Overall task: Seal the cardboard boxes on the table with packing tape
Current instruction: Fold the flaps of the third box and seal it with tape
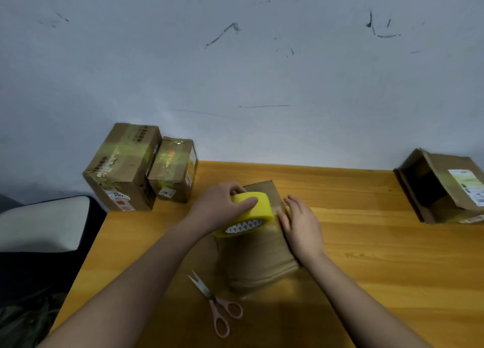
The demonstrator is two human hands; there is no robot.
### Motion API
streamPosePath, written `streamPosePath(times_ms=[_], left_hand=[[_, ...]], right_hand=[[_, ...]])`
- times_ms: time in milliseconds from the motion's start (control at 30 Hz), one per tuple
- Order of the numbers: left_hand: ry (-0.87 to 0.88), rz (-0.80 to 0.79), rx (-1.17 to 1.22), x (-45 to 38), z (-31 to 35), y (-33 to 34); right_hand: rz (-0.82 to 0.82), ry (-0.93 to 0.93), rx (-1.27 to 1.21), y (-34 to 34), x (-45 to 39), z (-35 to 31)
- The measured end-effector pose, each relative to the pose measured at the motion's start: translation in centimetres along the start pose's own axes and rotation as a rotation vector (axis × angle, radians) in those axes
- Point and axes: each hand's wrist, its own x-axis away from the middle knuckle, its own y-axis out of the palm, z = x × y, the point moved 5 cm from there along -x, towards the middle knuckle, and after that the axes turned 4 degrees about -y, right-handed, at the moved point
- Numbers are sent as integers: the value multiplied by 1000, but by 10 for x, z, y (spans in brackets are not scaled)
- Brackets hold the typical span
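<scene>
A brown cardboard box (259,258) lies in the middle of the wooden table (379,256). My left hand (222,206) grips a yellow roll of packing tape (248,214) on the box's top, fingers curled over the roll. My right hand (301,224) rests flat with straight fingers on the box's right side, just beside the roll. A short stretch of clear tape seems to run between roll and right hand.
Pink-handled scissors (217,308) lie on the table in front of the box. Two taped boxes (123,169) (174,169) stand at the table's far left corner. An open cardboard box (442,188) sits at the far right. A grey wall is behind.
</scene>
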Motion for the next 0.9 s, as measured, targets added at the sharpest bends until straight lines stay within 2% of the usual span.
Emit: streamPosePath(times_ms=[33,100,133,233,367,433,533,633,767,900], left_hand=[[-11,20,-10,-3,-3,-1],[-14,53,7,-7,-8,-3],[-14,68,33,-7,-11,-3],[-17,122,89,-3,-13,1],[39,197,87,4,-11,3],[90,222,-51,4,-5,5],[186,278,-430,8,16,4],[179,229,-726,8,17,-4],[17,66,-792,10,-16,-3],[-20,4,-1001,11,-34,6]], right_hand=[[5,-83,17,2,8,-6],[-109,-166,72,11,23,-15],[-169,-181,118,16,27,-17],[-180,-216,210,21,29,-26],[-213,-197,177,24,25,-34],[-210,-163,127,20,26,-35],[-215,-128,89,18,25,-33],[-221,-103,100,15,24,-28],[-298,-200,186,20,26,-38],[-321,-163,219,21,25,-34]])
